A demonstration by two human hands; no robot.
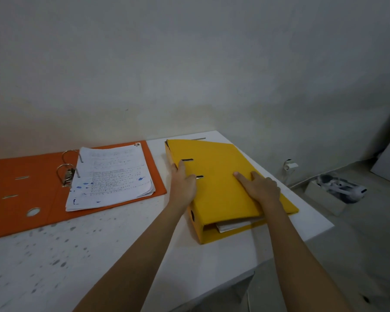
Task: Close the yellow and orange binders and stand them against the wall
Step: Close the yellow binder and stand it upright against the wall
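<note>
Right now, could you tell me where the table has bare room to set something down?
Free: the near-left tabletop, in front of the orange binder, and the strip between it and the yellow binder. Crowded: the right end, where both hands press the yellow binder.

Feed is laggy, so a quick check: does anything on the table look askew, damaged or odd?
Yes. The yellow binder lies closed but skewed to the table edge, loose sheets poking from its near end. The far corner of its cover looks bent or torn. The orange binder lies open, its paper stack fanned unevenly with blue blotches.
</note>
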